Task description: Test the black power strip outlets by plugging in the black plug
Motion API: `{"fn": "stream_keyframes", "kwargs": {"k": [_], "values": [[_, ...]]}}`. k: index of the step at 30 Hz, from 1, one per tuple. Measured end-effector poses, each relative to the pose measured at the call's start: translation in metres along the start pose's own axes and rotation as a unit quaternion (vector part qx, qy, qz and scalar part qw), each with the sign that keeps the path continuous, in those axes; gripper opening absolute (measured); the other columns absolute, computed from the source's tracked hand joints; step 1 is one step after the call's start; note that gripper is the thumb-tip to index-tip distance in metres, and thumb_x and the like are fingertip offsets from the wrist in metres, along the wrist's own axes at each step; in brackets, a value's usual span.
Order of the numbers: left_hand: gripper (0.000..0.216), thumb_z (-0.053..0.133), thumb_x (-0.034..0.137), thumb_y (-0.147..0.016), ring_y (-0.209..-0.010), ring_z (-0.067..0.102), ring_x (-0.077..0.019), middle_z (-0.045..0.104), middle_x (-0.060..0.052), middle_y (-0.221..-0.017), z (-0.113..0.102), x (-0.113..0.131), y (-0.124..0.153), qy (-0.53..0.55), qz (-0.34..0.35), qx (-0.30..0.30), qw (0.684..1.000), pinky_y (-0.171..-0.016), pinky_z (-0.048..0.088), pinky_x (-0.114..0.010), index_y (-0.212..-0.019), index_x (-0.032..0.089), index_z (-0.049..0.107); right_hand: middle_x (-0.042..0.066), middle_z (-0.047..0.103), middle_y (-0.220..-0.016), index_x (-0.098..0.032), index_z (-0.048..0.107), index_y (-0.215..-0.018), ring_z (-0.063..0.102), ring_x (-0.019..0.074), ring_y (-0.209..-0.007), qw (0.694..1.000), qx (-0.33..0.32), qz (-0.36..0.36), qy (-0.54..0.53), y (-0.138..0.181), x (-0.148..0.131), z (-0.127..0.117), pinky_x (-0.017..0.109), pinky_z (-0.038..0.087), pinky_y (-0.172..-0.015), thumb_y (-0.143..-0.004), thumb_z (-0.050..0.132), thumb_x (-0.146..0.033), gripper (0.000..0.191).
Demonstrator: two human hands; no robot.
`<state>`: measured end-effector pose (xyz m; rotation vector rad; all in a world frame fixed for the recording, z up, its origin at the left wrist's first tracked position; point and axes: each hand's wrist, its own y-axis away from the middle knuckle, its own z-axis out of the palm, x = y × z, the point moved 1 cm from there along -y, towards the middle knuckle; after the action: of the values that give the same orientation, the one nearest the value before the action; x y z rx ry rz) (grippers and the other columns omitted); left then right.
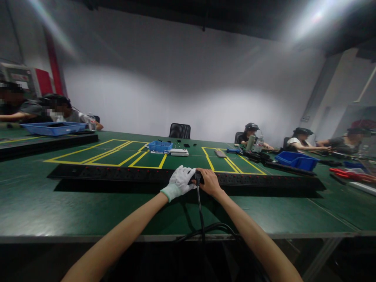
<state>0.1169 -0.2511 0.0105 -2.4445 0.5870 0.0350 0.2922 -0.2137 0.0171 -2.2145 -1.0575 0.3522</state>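
Note:
My left hand [181, 179], in a white glove, rests on the long black power strip [117, 173] that runs across the green table. My bare right hand [208, 181] sits just to its right. Both hands close around a black plug [197, 177] at the strip. A black cable [201, 213] runs from the plug toward me and loops over the table's near edge.
Yellow taped boxes mark the green table [58, 203]. A small blue basket [160, 146] and a white device [179, 152] lie beyond the strip. Blue trays [296, 159] [54, 127] stand at right and left. Several seated people work at both sides. A black chair [179, 131] stands opposite.

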Motion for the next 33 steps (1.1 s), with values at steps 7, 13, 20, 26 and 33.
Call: {"fn": "stream_keyframes", "kwargs": {"k": [7,13,20,26,33], "values": [[0.068,0.049,0.054,-0.079,-0.112,0.046,-0.0267,0.053,-0.01,-0.118,-0.0013,0.0008,0.0003,0.0,-0.001,0.002,1.0,-0.105,0.021,-0.044,-0.135,0.018,0.034,0.012,0.062,-0.108,-0.017,0.049,-0.118,0.056,0.0248,-0.097,1.0,0.004,-0.001,-0.001,0.0001,-0.0002,0.0001,0.037,0.039,-0.086,-0.082,0.056,-0.041,0.043],[0.066,0.05,0.053,-0.079,-0.111,0.046,-0.0262,0.053,-0.01,-0.117,-0.0021,0.0009,0.0,-0.001,0.001,0.001,1.0,-0.105,0.022,-0.044,-0.134,0.02,0.034,0.011,0.062,-0.106,-0.018,0.051,-0.116,0.056,0.0242,-0.095,1.0,0.009,0.001,0.002,0.0002,0.001,0.0025,0.036,0.039,-0.085,-0.082,0.056,-0.041,0.042],[0.067,0.048,0.054,-0.079,-0.112,0.046,-0.0272,0.053,-0.01,-0.118,-0.0009,0.0001,-0.0005,-0.003,-0.001,-0.003,1.0,-0.105,0.021,-0.044,-0.134,0.019,0.034,0.011,0.062,-0.106,-0.018,0.05,-0.117,0.056,0.0241,-0.095,1.0,0.012,-0.004,0.002,0.0002,0.0015,0.0029,0.036,0.04,-0.084,-0.082,0.056,-0.04,0.042],[0.068,0.048,0.054,-0.079,-0.112,0.046,-0.0268,0.053,-0.01,-0.12,-0.0004,0.0,-0.0004,-0.002,-0.002,-0.007,1.0,-0.106,0.02,-0.044,-0.136,0.019,0.032,0.011,0.062,-0.105,-0.019,0.051,-0.116,0.057,0.0238,-0.093,1.0,0.014,-0.007,0.004,0.0,0.0016,0.0028,0.036,0.04,-0.083,-0.082,0.057,-0.04,0.041],[0.068,0.048,0.054,-0.08,-0.113,0.046,-0.0265,0.052,-0.01,-0.121,-0.0007,0.0,-0.0003,0.0,-0.001,-0.009,1.0,-0.106,0.019,-0.044,-0.136,0.019,0.032,0.011,0.062,-0.105,-0.018,0.051,-0.116,0.057,0.0238,-0.093,1.0,0.014,-0.009,0.005,0.0001,0.0013,0.0019,0.036,0.04,-0.083,-0.081,0.057,-0.04,0.041]]}}
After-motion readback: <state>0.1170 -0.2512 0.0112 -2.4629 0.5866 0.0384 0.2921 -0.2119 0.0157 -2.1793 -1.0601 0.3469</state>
